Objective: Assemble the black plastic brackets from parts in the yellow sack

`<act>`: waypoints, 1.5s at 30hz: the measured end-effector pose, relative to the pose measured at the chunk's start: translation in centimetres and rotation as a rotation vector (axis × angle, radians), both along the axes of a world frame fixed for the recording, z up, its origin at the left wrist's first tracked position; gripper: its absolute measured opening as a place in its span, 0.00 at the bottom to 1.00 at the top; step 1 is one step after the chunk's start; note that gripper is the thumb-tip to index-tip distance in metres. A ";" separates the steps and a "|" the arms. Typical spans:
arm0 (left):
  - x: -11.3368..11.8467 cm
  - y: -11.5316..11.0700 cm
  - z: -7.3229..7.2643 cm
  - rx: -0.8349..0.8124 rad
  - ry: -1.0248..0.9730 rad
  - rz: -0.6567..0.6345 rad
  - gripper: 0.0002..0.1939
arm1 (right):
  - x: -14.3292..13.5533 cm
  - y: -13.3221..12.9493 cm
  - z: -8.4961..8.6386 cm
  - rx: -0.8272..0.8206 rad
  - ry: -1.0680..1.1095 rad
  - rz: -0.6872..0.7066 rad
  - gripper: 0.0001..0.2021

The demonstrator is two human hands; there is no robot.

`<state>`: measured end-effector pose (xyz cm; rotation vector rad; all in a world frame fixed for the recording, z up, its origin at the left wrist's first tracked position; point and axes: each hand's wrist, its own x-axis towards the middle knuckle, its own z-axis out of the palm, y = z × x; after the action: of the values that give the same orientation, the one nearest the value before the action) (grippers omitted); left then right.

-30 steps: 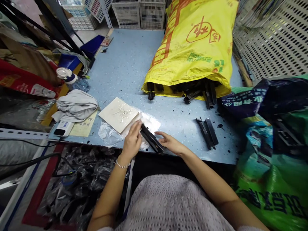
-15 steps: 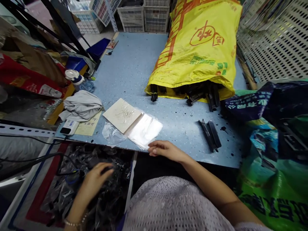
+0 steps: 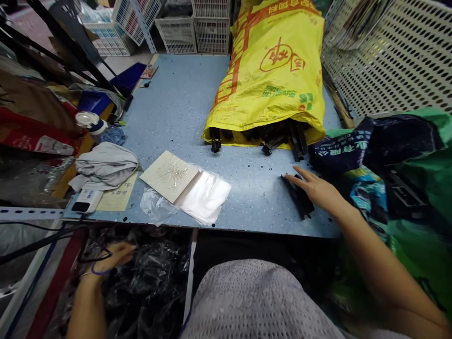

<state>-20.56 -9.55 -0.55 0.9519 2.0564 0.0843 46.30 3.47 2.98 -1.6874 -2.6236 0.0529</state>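
My right hand point(image 3: 316, 188) reaches over a pair of black plastic parts point(image 3: 298, 197) on the blue table, its fingers apart and stretched across them. The fingertips seem to touch the parts; the thumb side is partly hidden. At lower left, my left hand point(image 3: 120, 253) hangs over a bin of clear-bagged black parts point(image 3: 151, 268), its fingers loosely apart, slightly blurred, with nothing visible in them. A stack of clear plastic bags point(image 3: 206, 195) lies near the table's front edge, beside a beige square pad point(image 3: 169, 175).
A yellow woven sack point(image 3: 268, 89) lies on the table, black parts poking from its mouth. At left are a grey cloth point(image 3: 106, 165), a white device point(image 3: 87, 201) and a bottle point(image 3: 100, 129). A green sack point(image 3: 420, 254) stands at right; a black cable point(image 3: 45, 244) crosses lower left.
My right hand has moved right from beside the clear bags to the black parts. My left hand has moved left over the bin. The view has shifted slightly.
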 end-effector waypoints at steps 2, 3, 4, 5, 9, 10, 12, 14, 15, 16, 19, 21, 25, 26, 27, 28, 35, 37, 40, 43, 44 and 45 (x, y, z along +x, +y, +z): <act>7.2 2.3 0.7 0.026 -0.295 -0.223 0.28 | 1.2 0.6 -0.2 0.010 -0.176 0.096 0.34; 11.1 3.4 1.0 0.143 -0.364 -0.344 0.24 | 1.1 0.8 -0.3 0.005 -0.238 0.138 0.34; 15.1 4.5 1.1 0.310 -0.362 -0.423 0.21 | 0.7 0.9 -0.3 -0.002 -0.286 0.171 0.33; 18.7 5.4 1.1 0.491 -0.290 -0.487 0.18 | 0.1 1.0 -0.3 -0.009 -0.314 0.199 0.30; 26.8 8.7 -0.8 0.814 0.026 -0.525 0.05 | -2.6 0.7 -0.6 -0.054 -0.169 0.251 0.20; 27.0 9.3 -1.3 0.820 0.006 -0.476 0.03 | -3.1 0.6 -0.8 -0.103 -0.066 0.234 0.20; 25.8 10.4 -2.2 0.773 -0.189 -0.303 0.07 | -4.1 0.4 -1.3 -0.272 0.199 0.146 0.22; 24.1 11.1 -2.5 0.683 -0.425 -0.135 0.10 | -5.9 0.2 -1.7 -0.519 0.526 0.010 0.24; 23.4 11.3 -2.5 0.645 -0.508 -0.080 0.12 | -7.2 0.0 -1.8 -0.654 0.719 -0.056 0.24; 23.1 11.5 -2.4 0.622 -0.556 -0.047 0.13 | -8.9 -0.3 -1.9 -0.788 0.929 -0.110 0.26; 23.4 11.2 -1.7 0.678 -0.614 0.023 0.11 | -15.3 -1.3 -2.3 -1.157 1.535 -0.197 0.29; 24.1 10.7 -1.1 0.778 -0.640 0.009 0.08 | -19.6 -1.7 -2.7 -1.311 1.721 -0.235 0.28; 23.9 9.9 -0.1 0.942 -0.273 -0.350 0.12 | -23.6 -1.5 -3.6 -1.195 1.650 -0.376 0.23; 23.5 9.9 0.0 0.953 -0.152 -0.429 0.16 | -23.4 -1.5 -3.5 -1.090 1.595 -0.372 0.22; 23.0 10.0 0.0 0.957 -0.064 -0.478 0.19 | -22.8 -1.5 -3.3 -0.987 1.533 -0.331 0.21; 22.5 10.2 0.0 0.957 -0.017 -0.498 0.22 | -21.9 -1.6 -2.9 -0.897 1.456 -0.257 0.22; 22.9 10.0 0.3 1.096 -0.025 -0.512 0.31 | -18.7 -2.6 -1.8 -0.487 0.744 -0.034 0.28; 24.2 8.7 0.4 1.146 -0.062 -0.658 0.34 | -20.0 -2.4 -2.9 -0.512 0.823 -0.112 0.31; 26.0 6.8 0.2 1.148 -0.205 -0.844 0.38 | -22.2 -2.6 -4.2 -0.625 1.049 -0.256 0.34; 26.5 6.0 -0.1 1.132 -0.317 -0.881 0.39 | -23.2 -4.0 -3.3 -0.664 1.137 -0.173 0.32; 26.4 6.0 0.1 1.119 -0.339 -0.872 0.39 | -23.2 -4.6 -2.5 -0.650 1.147 -0.111 0.31; 26.1 5.8 0.3 1.105 -0.351 -0.844 0.37 | -23.0 -5.3 -1.6 -0.643 1.159 -0.049 0.30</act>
<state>5.58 -3.70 -0.22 2.1906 1.0422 0.9127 23.25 -1.82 1.39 -1.1667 -1.6975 1.4736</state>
